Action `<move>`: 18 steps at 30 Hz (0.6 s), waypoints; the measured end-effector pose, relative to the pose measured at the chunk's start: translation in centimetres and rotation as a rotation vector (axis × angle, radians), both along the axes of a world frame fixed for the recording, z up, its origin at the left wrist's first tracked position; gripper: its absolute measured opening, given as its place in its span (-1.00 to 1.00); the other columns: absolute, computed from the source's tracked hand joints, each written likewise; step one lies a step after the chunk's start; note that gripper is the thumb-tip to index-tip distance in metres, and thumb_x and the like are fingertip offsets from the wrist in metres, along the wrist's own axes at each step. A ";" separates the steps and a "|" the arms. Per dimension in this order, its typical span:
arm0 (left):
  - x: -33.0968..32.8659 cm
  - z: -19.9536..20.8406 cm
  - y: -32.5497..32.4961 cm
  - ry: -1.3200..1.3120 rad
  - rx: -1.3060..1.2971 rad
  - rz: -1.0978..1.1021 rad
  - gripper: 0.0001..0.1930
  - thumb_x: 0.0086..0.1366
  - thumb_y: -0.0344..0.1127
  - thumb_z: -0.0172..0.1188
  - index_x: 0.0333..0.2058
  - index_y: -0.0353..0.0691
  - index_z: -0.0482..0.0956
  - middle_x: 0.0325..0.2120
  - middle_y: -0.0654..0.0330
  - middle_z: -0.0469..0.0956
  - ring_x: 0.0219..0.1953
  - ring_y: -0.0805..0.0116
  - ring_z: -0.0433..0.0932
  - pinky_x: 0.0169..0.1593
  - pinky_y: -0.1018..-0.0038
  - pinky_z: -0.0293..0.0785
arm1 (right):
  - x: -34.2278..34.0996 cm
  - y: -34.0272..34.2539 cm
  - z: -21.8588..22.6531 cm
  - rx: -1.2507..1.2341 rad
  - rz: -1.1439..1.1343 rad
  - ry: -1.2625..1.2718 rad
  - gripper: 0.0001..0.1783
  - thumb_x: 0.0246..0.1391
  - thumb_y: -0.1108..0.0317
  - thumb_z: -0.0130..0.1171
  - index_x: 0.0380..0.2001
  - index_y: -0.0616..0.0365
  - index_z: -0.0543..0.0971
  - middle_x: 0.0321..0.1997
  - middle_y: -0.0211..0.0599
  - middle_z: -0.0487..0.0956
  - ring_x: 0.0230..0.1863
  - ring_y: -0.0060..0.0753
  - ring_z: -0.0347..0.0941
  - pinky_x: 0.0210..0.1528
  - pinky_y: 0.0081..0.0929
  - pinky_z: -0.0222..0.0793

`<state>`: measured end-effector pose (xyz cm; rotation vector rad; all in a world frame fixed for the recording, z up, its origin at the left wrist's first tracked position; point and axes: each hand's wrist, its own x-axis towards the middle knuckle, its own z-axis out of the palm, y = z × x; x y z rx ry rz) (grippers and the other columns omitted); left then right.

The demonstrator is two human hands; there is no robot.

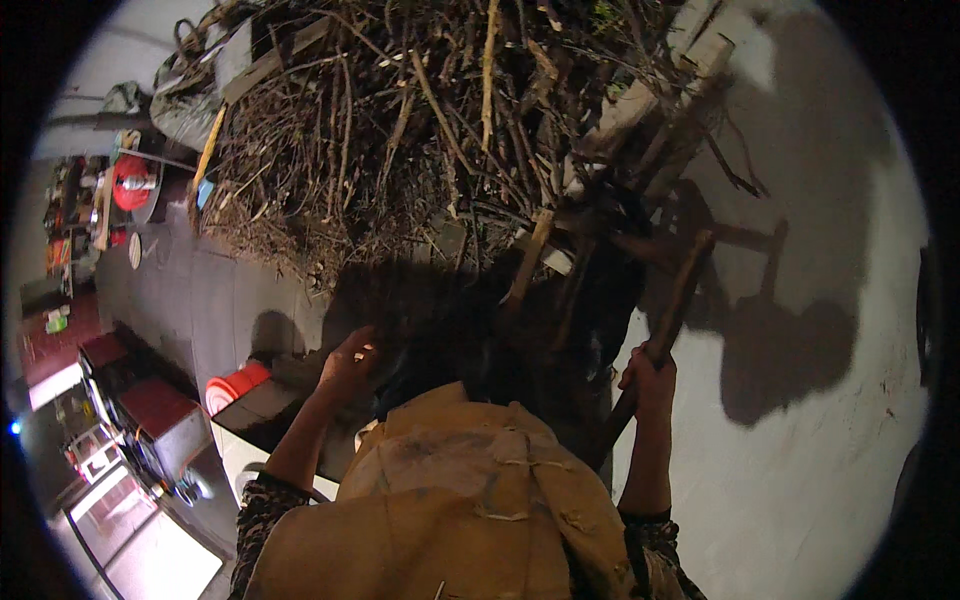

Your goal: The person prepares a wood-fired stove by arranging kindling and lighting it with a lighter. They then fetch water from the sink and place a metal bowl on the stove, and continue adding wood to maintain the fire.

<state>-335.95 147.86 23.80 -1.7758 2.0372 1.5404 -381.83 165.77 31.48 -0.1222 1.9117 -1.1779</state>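
Observation:
A large heap of dry branches and twigs (420, 130) fills the upper middle of the view, with a few sawn planks (640, 100) lying in it at the right. My right hand (650, 378) is shut on a long brown stick (672, 310) that slants up into the pile beside a pale wall. My left hand (350, 362) reaches into the shadowed lower edge of the pile; its fingers are curled, and whether they grip a twig is hidden by the dark. A tan cloth apron (470, 500) covers my front below.
A grey floor (200, 290) runs along the left. A red tub (235, 388) stands by a white counter edge (235, 450). Brown boxes (160, 410) and cluttered shelves with a red item (130, 180) sit at far left. A pale wall (830, 400) bounds the right.

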 end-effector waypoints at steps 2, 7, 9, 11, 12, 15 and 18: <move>0.5 0.4 1.2 -0.057 -0.007 0.023 -0.55 0.29 -0.24 0.14 0.13 -0.20 0.38 -0.18 0.09 0.61 -0.16 0.23 0.62 -0.07 0.33 0.52 | -0.7 0.1 -0.5 -0.052 0.019 -0.016 -0.82 0.05 0.32 0.19 -0.35 0.14 0.43 -0.64 -0.41 0.41 -0.73 -0.53 0.33 -0.64 -0.52 0.33; -0.8 0.0 2.5 0.090 0.006 0.050 -0.57 0.31 -0.26 0.12 0.13 -0.20 0.38 -0.18 0.07 0.62 -0.14 0.21 0.62 -0.07 0.32 0.54 | -2.2 0.5 -0.4 -0.056 0.091 -0.024 -0.85 0.10 0.36 0.18 -0.38 0.17 0.43 -0.67 -0.38 0.41 -0.69 -0.51 0.34 -0.57 -0.51 0.29; -2.1 -0.3 2.7 0.094 -0.011 0.041 -0.58 0.32 -0.27 0.13 0.12 -0.21 0.38 -0.18 0.06 0.61 -0.12 0.21 0.62 -0.06 0.33 0.54 | -2.5 0.4 -0.1 -0.088 0.102 -0.036 -0.84 0.10 0.36 0.18 -0.38 0.16 0.43 -0.67 -0.39 0.40 -0.69 -0.51 0.34 -0.57 -0.49 0.29; -3.1 -0.7 2.5 0.098 -0.035 0.019 -0.59 0.32 -0.27 0.14 0.11 -0.23 0.38 -0.17 0.05 0.61 -0.10 0.20 0.62 -0.05 0.34 0.54 | -2.7 0.2 0.2 -0.044 0.110 -0.011 -0.85 0.10 0.36 0.18 -0.39 0.16 0.43 -0.67 -0.39 0.39 -0.69 -0.51 0.33 -0.57 -0.49 0.29; -3.5 -0.9 2.4 0.098 -0.052 0.008 -0.58 0.32 -0.26 0.15 0.11 -0.24 0.38 -0.16 0.04 0.61 -0.09 0.21 0.61 -0.05 0.34 0.54 | -2.8 -0.1 0.2 -0.021 0.122 -0.005 -0.86 0.10 0.37 0.18 -0.39 0.16 0.43 -0.68 -0.39 0.39 -0.69 -0.51 0.33 -0.57 -0.48 0.29; -3.3 -0.8 2.7 0.133 -0.083 0.058 -0.57 0.31 -0.26 0.17 0.11 -0.25 0.37 -0.18 0.06 0.61 -0.10 0.21 0.61 -0.04 0.34 0.53 | -2.8 -1.0 0.2 -0.034 0.157 -0.037 -0.87 0.09 0.40 0.18 -0.40 0.16 0.43 -0.68 -0.40 0.39 -0.70 -0.52 0.32 -0.59 -0.49 0.29; -1.6 -0.4 3.3 0.106 -0.052 0.136 -0.57 0.31 -0.26 0.16 0.11 -0.26 0.38 -0.20 0.08 0.60 -0.13 0.21 0.61 -0.03 0.34 0.53 | -2.9 -2.5 -0.2 0.014 0.269 -0.048 -0.88 0.10 0.42 0.18 -0.40 0.17 0.43 -0.68 -0.42 0.39 -0.69 -0.54 0.33 -0.59 -0.48 0.29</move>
